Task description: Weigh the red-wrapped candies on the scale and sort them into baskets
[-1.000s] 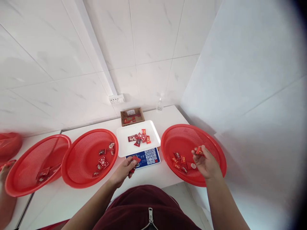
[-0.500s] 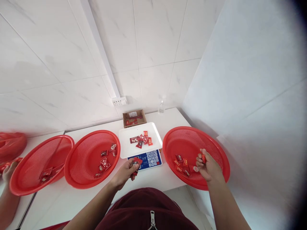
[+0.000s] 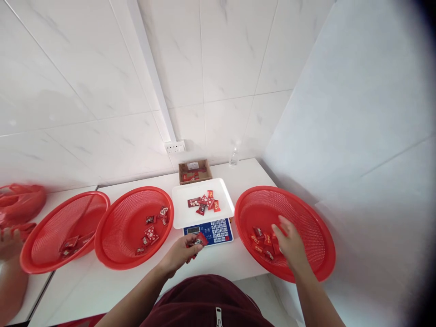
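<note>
My left hand (image 3: 182,254) is closed on a few red candy packets (image 3: 199,241), held just in front of the scale's blue keypad (image 3: 213,230). My right hand (image 3: 289,243) reaches palm down into the right red basket (image 3: 306,218), fingers curled over the red packets (image 3: 260,236) lying there. What those fingers hold, if anything, is hidden. The scale's white tray (image 3: 184,213) carries several red packets (image 3: 204,203).
A middle red basket (image 3: 116,245) with several packets and a left red basket (image 3: 41,254) stand on the white counter. A small cardboard box (image 3: 195,171), a clear bottle (image 3: 234,156) and a wall socket (image 3: 175,146) sit behind. Another person's hand (image 3: 8,240) shows far left.
My right hand, which held a red packet up above the basket, has dropped down onto the packets inside it. My left hand has stayed by the keypad.
</note>
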